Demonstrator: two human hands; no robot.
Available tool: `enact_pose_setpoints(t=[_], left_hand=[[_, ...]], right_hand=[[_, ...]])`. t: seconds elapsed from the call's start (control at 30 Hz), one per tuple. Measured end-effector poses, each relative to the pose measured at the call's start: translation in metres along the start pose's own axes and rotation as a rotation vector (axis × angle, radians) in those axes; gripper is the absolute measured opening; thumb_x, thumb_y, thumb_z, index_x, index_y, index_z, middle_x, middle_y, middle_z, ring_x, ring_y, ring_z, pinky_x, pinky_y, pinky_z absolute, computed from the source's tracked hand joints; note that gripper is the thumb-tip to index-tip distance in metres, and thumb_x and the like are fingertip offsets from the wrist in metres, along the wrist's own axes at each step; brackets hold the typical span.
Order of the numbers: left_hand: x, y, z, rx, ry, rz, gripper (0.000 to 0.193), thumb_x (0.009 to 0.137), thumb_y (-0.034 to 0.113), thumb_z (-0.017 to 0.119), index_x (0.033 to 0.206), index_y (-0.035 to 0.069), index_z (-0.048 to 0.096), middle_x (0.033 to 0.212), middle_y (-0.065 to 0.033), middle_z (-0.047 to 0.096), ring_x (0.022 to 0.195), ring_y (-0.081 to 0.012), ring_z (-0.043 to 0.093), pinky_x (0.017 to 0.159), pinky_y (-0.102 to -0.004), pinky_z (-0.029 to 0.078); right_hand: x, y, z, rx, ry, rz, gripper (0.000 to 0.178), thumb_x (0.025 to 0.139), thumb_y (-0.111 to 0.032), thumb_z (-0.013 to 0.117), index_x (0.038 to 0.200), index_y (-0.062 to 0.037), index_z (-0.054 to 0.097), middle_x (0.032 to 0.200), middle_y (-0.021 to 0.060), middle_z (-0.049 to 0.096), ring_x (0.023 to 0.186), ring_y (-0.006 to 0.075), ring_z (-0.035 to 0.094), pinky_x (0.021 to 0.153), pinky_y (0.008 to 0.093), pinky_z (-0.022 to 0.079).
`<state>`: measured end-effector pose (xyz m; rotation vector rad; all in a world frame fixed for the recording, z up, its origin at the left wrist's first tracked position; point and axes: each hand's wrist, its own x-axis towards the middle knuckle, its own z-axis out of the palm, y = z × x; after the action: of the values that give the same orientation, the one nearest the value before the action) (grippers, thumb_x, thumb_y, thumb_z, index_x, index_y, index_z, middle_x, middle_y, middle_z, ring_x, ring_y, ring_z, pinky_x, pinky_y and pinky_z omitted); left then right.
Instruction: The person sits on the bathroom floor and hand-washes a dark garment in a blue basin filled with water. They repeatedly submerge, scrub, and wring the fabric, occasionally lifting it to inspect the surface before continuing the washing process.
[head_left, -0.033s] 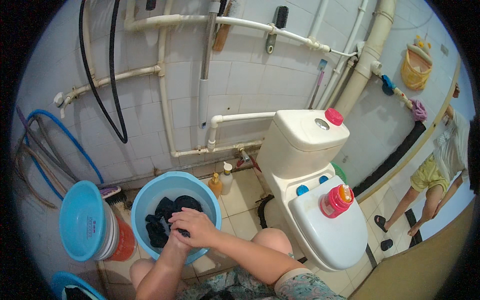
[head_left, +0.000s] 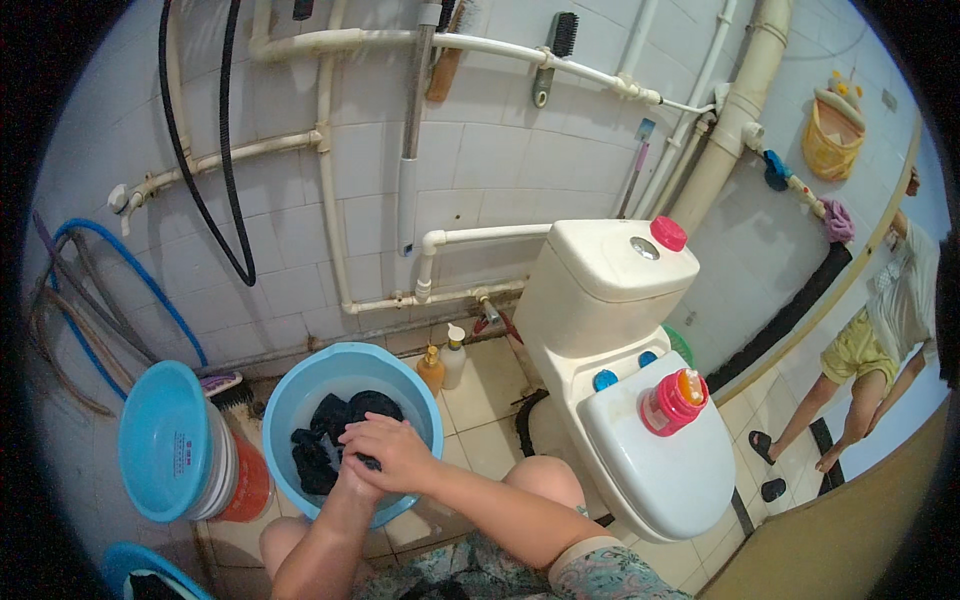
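Note:
A light blue basin (head_left: 425, 400) stands on the tiled floor in front of me, with some water and bunched black cloth (head_left: 318, 460) inside. Over the basin's near side my hands are clasped together. My right hand (head_left: 393, 452) lies on top, its fingers bent across the left. Beneath it is my left hand (head_left: 356, 484), its fingers mostly hidden. A dark bit of the cloth shows between the two hands, so both seem closed on it.
Left of the basin, another blue basin (head_left: 160, 440) rests on stacked buckets by a scrub brush (head_left: 232, 392). Two pump bottles, one amber (head_left: 430, 372), one white (head_left: 453, 360), stand behind. A red tub (head_left: 668, 408) sits on the toilet lid (head_left: 670, 490). At far right is another person (head_left: 870, 340).

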<state>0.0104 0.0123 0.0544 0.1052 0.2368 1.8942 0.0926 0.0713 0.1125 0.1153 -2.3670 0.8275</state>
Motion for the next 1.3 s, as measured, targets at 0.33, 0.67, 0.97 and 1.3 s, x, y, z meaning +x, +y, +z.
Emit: enact_pose_setpoints(t=[0.33, 0.67, 0.97, 1.3], left_hand=[[-0.014, 0.003, 0.050, 0.067, 0.107, 0.005, 0.060, 0.086, 0.059, 0.043, 0.122, 0.011, 0.049, 0.124, -0.0067, 0.051, 0.117, -0.0241, 0.046, 0.098, -0.0434, 0.035], [-0.012, 0.005, 0.040, -0.021, 0.406, 0.030, 0.023, 0.093, 0.027, 0.040, 0.098, 0.010, 0.055, 0.096, -0.0039, 0.059, 0.097, -0.0194, 0.056, 0.090, -0.0374, 0.044], [-0.020, 0.050, 0.052, 1.958, 0.342, 0.068, 0.043, 0.063, 0.023, 0.066, 0.098, -0.002, 0.059, 0.096, -0.0205, 0.060, 0.091, -0.0356, 0.057, 0.081, -0.0397, 0.045], [-0.035, 0.057, 0.065, 1.630, 0.066, 0.307, 0.064, 0.059, 0.013, 0.065, 0.119, 0.000, 0.048, 0.113, -0.0169, 0.056, 0.110, -0.0283, 0.051, 0.098, -0.0375, 0.037]], right_hand=[[0.019, 0.001, -0.014, 0.526, 0.556, 0.548, 0.012, 0.084, -0.012, 0.058, 0.083, -0.0001, 0.059, 0.085, 0.0097, 0.060, 0.080, 0.0206, 0.058, 0.078, 0.0309, 0.044], [0.020, 0.007, 0.019, -0.040, 0.288, 0.083, 0.019, 0.078, -0.020, 0.050, 0.079, -0.0022, 0.057, 0.086, 0.0154, 0.056, 0.086, 0.0325, 0.050, 0.076, 0.0424, 0.037], [-0.014, 0.090, -0.016, 0.343, -0.244, 0.562, 0.079, 0.079, -0.011, 0.063, 0.142, -0.0079, 0.016, 0.143, 0.0168, 0.026, 0.133, 0.0279, 0.024, 0.108, 0.0358, 0.022], [-0.024, 0.100, 0.014, 0.377, -0.301, 0.502, 0.087, 0.068, -0.023, 0.074, 0.137, -0.0037, 0.026, 0.137, 0.0181, 0.034, 0.127, 0.0305, 0.032, 0.107, 0.0364, 0.024]])
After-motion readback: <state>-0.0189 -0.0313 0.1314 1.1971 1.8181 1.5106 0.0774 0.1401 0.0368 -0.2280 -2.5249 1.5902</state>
